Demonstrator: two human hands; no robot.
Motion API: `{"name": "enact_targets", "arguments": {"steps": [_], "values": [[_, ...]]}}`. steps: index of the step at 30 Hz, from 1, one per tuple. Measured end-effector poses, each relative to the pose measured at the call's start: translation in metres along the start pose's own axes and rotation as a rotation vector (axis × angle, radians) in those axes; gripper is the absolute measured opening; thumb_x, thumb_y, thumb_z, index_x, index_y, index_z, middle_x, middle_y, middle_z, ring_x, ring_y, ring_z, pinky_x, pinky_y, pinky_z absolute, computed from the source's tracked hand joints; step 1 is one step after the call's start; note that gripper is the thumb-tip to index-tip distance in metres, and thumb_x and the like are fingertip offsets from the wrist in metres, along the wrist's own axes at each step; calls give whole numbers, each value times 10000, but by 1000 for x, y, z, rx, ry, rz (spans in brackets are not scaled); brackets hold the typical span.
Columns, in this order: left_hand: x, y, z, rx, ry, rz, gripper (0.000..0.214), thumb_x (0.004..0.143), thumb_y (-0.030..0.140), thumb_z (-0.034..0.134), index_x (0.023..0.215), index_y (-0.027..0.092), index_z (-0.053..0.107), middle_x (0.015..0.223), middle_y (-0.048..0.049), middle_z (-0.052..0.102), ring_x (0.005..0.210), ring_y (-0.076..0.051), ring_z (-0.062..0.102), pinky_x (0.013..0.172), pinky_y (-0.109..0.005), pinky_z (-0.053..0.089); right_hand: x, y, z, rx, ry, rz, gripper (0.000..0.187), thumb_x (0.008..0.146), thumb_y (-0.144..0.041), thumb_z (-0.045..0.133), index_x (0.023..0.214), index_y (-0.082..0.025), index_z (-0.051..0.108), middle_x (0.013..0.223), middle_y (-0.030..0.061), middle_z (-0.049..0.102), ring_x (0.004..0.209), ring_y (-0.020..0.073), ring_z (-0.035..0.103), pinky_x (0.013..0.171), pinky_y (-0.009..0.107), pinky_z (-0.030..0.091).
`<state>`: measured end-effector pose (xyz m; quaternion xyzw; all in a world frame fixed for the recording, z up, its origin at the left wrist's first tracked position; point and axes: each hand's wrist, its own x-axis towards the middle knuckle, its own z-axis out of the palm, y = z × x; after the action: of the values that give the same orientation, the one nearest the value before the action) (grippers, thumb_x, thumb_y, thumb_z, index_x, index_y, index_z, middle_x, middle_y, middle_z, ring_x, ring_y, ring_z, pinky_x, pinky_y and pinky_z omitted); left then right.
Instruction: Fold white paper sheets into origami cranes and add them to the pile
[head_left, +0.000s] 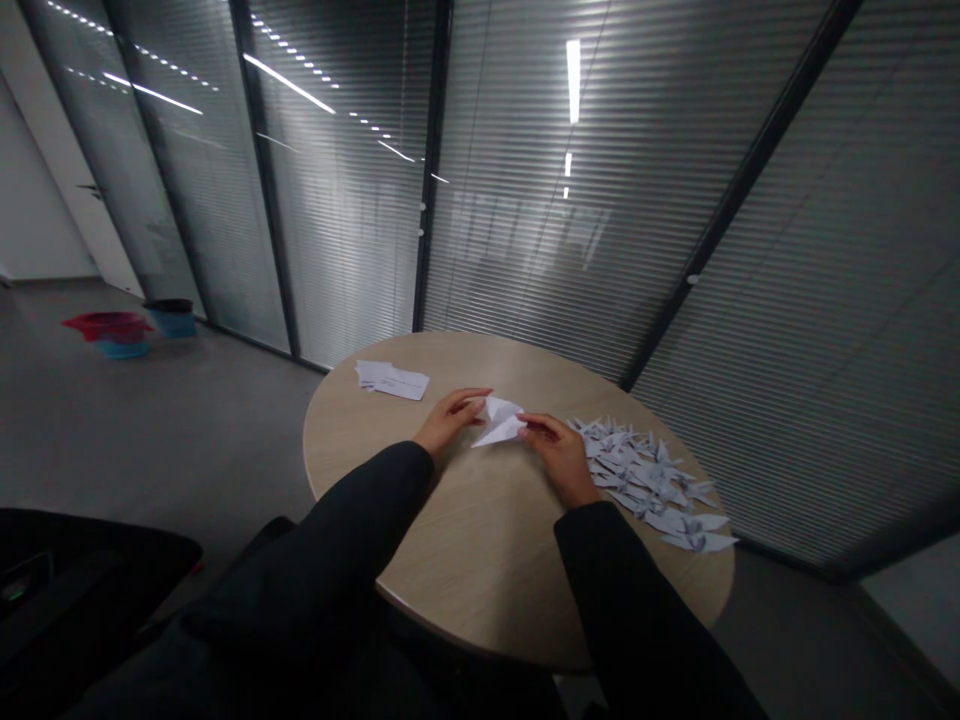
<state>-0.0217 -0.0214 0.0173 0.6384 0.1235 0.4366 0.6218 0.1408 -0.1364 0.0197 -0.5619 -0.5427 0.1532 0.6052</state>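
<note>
Head view, and on my feed two hands work over one round surface [480, 560]. The left hand [450, 420] and right hand [559, 455] are both clamped by the fingertips on a single folded white paper [499, 422], which sits near the middle of the surface, toward the far edge. Just right of the right hand, a loose pile of paper cranes [645, 475] spreads to the right edge; there are too many overlapping for me to count exactly. Left of the hands, by the far edge, lies one small stack of paper [392, 379]. Both black sleeves [345, 540] enter from the bottom. Out on the floor [210, 420], I count three containers: a red basin [109, 325] on a blue tub [122, 350], and a blue bin [172, 322] beside them.
</note>
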Motion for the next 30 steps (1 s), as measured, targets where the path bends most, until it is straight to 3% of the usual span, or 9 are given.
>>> {"name": "enact_targets", "arguments": {"steps": [4,8,12,18,30], "values": [[-4,-1,2,398,49,196,419,708,342,692,1112,251,634,1103,-78,483,956,-174,534,776,-301,482,1,4,1,-69,75,-63,277,707,-365,673,922,-191,693,1001,82,682,904,215,635,858,367,486],[-8,0,4,559,-17,261,402,763,287,647,1162,268,603,903,-36,547,791,-134,542,789,-293,461,1,2,2,-74,85,-58,290,701,-389,677,914,-192,697,983,81,689,875,216,641,850,379,490],[-10,2,4,589,-53,285,335,797,262,609,1131,251,630,868,-53,630,812,-162,564,814,-308,431,0,-1,4,-80,65,-44,290,684,-393,692,889,-189,705,961,80,696,872,218,642,849,379,489],[-9,0,2,606,7,305,240,822,289,573,1023,229,689,914,-79,668,845,-178,576,790,-299,424,-1,-3,4,-78,59,-21,295,672,-391,704,886,-189,704,956,75,700,858,217,644,838,381,493],[-13,4,4,722,22,346,275,816,284,579,1077,276,666,889,-66,665,797,-174,561,793,-304,416,0,-1,4,-41,38,-17,318,659,-412,711,887,-190,698,962,77,696,850,214,638,830,380,490]]}}
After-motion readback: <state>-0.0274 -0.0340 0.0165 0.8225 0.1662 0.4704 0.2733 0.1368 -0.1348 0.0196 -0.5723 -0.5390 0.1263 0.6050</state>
